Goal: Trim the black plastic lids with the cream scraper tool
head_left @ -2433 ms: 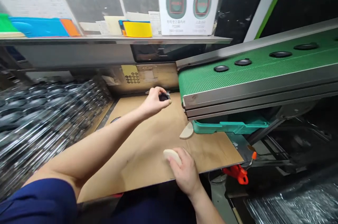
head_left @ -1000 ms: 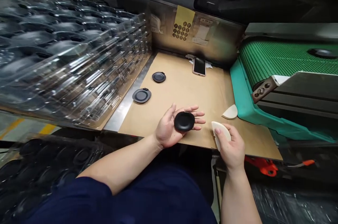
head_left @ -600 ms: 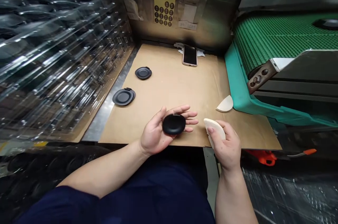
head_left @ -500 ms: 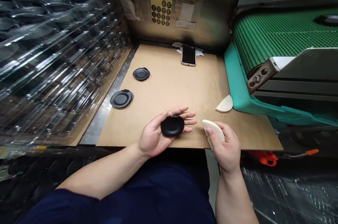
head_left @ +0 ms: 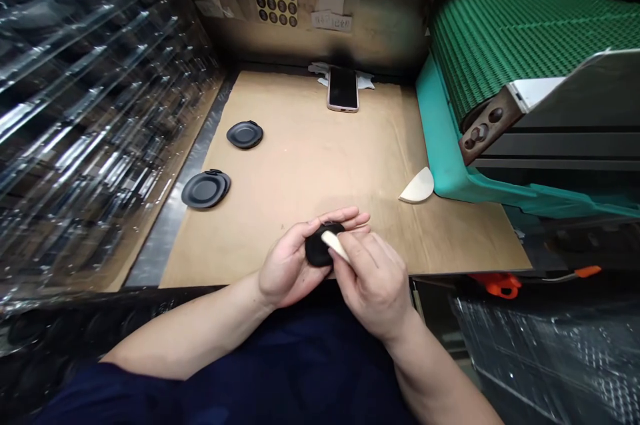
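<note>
My left hand (head_left: 293, 263) cradles a small round black case (head_left: 316, 253) that looks like a cosmetic compact, its thumb at the rim and fingers stretched behind it. In my right hand (head_left: 375, 278) a cream-white sponge pad (head_left: 335, 245) is pinched, seen edge-on, its tip over the black surface and seemingly touching it; the right fingers hide part of the case. Two similar black cases lie at the left, one farther back (head_left: 245, 135) and one nearer (head_left: 205, 189). A second white sponge pad (head_left: 419, 186), half-round, rests toward the right.
Brown cardboard (head_left: 310, 165) covers the worktop. At the back lies a phone (head_left: 343, 89) on white paper. Clear plastic trays (head_left: 100, 91) are stacked at the left. A green conveyor belt (head_left: 525, 31) and a teal plastic bin (head_left: 445, 138) stand at the right. Below hangs an orange-handled tool (head_left: 500, 285).
My right hand has moved left with the sponge pad, from beside the left hand onto the black case. The left hand stays nearly in place. The head view has shifted slightly.
</note>
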Tool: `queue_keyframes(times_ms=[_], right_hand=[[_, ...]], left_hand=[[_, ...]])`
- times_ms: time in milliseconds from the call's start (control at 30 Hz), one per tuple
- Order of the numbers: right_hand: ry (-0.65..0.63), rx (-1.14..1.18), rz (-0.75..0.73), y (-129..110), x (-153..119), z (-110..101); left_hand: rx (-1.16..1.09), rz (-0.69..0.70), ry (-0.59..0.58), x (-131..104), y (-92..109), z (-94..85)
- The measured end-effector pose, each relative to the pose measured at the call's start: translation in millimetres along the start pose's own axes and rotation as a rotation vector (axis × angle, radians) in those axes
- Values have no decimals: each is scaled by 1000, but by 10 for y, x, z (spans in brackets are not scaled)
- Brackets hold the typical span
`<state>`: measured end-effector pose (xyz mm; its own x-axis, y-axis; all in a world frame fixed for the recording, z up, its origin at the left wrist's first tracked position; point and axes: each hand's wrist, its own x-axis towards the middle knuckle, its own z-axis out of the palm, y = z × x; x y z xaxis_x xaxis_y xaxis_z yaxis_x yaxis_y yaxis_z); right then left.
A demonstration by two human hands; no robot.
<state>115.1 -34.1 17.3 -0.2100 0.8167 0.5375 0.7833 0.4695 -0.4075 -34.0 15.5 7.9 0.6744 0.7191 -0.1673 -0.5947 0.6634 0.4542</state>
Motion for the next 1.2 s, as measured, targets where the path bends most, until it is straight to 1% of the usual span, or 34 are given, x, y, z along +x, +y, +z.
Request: queue_keyframes(times_ms=[67,133,200,267,333,433,467,600,733,767,900,933,1033,1100,1200], right_hand=[[7,-70,31,-10,8,-38],[-36,-63,69,-53,-13,-80],[-92,29,84,-113,-48,-88],[-113,152,69,-164,-72,-50],[-69,217,60,-192,-71,18],[34,207,67,-209,-41,108],[45,203,55,-215,-31,124],[-7,206,-33,-224,-6,131],[73,172,19,-192,-1,112],[74,175,18,-186,-5,108],[-22,222,-73,-175,-19,82],[-27,220,-82,-170,-15,77],[41,181,-34,-155,7,77],[54,181,-16,-165,1,88],[-64,246,-62,-211,-57,86]], left_hand=[[-24,-22,-15,-5,12,-8],[-37,-4,-27,-9,24,-2],[-27,35,-22,-10,30,12],[-2,65,-9,-10,29,25],[25,75,-16,-11,22,35],[65,87,-35,-20,14,46],[80,92,-30,-25,14,52],[117,118,5,-45,25,86],[138,105,-36,-56,33,104],[146,100,-36,-57,34,102],[166,110,-12,-65,32,91],[164,109,-18,-66,32,91],[157,86,-53,-65,32,96],[157,76,-47,-62,33,95],[121,102,8,-60,35,82]])
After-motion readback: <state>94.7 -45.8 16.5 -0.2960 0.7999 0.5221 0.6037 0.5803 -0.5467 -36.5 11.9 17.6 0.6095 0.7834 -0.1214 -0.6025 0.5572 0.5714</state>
